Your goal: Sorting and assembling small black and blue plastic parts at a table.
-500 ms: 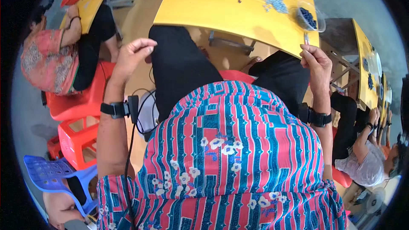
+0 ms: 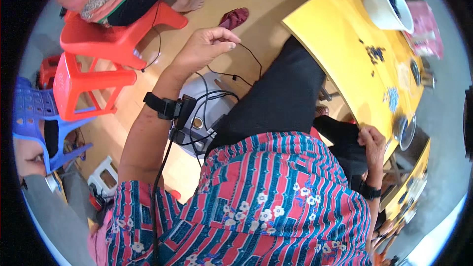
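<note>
My left hand (image 2: pixel 206 49) is held out over the floor, left of my black-trousered leg. Its thumb and forefinger are brought together in a pinch; anything between them is too small to make out. My right hand (image 2: pixel 373 144) is curled closed beside the near edge of the yellow table (image 2: pixel 340 44), and what it may hold is hidden. Close to it on the table stands a clear plastic tub (image 2: pixel 400 129) with dark pieces inside. Small light-blue pieces (image 2: pixel 392 99) lie in a patch, and a loose scatter of small dark pieces (image 2: pixel 377 55) lies farther off.
A white bucket (image 2: pixel 375 11) and a pink package (image 2: pixel 427 32) are at the table's far end. Below my left hand is a grey stool (image 2: pixel 202 118) with black cables. Red stools (image 2: pixel 98 39), one with a person seated, and a blue chair (image 2: pixel 37 101) are at left. A dark red slipper (image 2: pixel 234 18) lies on the floor.
My view has swung left, so the table now appears farther right and more floor shows. My right hand is curled tighter; the small thing seen at its fingertips earlier is no longer visible.
</note>
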Tool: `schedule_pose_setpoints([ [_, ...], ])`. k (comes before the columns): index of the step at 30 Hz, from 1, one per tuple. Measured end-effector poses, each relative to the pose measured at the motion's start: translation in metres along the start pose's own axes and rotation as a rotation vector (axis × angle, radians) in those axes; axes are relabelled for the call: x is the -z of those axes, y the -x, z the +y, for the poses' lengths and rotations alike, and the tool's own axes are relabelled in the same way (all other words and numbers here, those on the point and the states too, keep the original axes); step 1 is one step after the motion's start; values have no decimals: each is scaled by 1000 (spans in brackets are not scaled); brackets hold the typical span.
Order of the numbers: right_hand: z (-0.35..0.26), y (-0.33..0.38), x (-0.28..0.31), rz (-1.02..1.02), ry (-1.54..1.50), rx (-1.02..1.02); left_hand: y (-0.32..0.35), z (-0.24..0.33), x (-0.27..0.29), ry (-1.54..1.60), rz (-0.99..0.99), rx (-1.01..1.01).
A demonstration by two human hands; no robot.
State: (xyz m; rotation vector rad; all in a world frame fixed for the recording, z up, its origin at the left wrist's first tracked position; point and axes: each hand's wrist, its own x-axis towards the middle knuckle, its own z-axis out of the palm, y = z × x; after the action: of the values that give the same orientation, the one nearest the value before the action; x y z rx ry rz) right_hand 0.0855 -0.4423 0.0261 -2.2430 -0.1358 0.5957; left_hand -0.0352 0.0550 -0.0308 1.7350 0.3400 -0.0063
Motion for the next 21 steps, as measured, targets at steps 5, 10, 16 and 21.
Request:
schedule_pose_setpoints([
  [5,-15,10,-1,-42,32,-117,15,-22,15,89,3,114],
  [10,-28,1,9,-151,-11,-184,6,-33,21,-14,-11,217],
  [16,-46,27,9,-112,-134,-247,6,-55,29,80,-98,157],
  [21,-41,103,72,-82,-147,-252,48,-39,-40,203,-116,70],
])
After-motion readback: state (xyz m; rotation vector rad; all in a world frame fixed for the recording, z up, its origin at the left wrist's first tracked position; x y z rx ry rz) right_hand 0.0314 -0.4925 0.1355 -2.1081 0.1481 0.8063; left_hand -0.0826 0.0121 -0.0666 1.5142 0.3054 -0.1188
